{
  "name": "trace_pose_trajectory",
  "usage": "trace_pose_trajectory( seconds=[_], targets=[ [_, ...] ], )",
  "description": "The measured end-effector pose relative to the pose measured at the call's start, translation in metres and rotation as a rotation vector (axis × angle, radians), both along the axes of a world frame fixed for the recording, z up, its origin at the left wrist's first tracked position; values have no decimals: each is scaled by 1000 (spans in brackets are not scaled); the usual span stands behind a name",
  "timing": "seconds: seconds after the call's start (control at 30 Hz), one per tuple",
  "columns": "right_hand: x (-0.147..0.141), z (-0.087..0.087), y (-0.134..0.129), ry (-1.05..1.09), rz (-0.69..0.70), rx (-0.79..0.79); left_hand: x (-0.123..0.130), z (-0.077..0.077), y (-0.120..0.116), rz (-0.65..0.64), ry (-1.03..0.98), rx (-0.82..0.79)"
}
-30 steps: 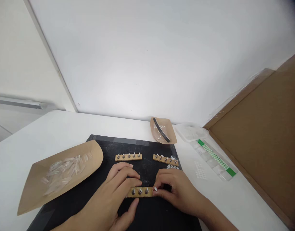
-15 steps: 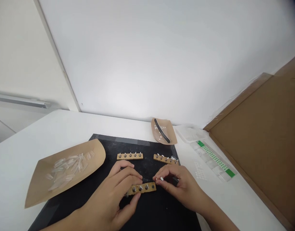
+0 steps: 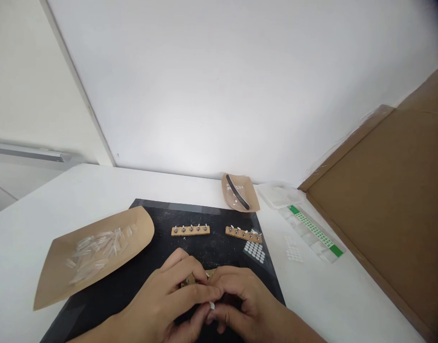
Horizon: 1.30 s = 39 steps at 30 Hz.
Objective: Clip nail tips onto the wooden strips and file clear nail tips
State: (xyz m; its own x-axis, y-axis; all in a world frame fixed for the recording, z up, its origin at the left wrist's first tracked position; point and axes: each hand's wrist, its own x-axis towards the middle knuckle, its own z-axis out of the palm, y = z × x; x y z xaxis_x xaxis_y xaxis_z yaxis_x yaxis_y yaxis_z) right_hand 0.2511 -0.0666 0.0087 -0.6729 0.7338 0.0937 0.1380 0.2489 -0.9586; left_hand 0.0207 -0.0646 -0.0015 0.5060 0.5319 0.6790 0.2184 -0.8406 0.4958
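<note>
My left hand (image 3: 172, 297) and my right hand (image 3: 240, 302) meet at the front of the black mat, fingertips touching. A small white piece (image 3: 212, 305) is pinched at the fingertips of my right hand, against those of my left hand. The fingers of my left hand are bent together; whether they also grip something is hidden. Behind the fingers, a cork strip (image 3: 187, 280) lies mostly covered. Farther back are two more cork strips with small metal holders and white pieces, one in the middle (image 3: 190, 231) and one at the right (image 3: 243, 234).
A cardboard tray (image 3: 51, 281) of clear plastic pieces stands at the left of the black mat (image 3: 154, 216). A smaller tray (image 3: 253, 202) holds a curved dark file. A sheet of white ovals (image 3: 254, 251) lies at the mat's right edge, near a green-edged plastic case (image 3: 315, 231).
My right hand has moved left and down to meet my left hand, with the white piece. The sheet of white ovals has come into view. The whole view has shifted slightly.
</note>
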Motion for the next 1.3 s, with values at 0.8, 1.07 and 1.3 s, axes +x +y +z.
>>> trace_pose_trajectory(
  seconds=[0.8,1.07,1.3],
  targets=[
    [-4,-4,-3,33,-46,85,0,1,-2,-49,68,-140],
    [-2,2,-7,-36,52,-54,-2,0,-1,-100,71,-204],
    [-3,-2,-6,-88,69,71,-9,18,-7,-84,134,-455]
  ],
)
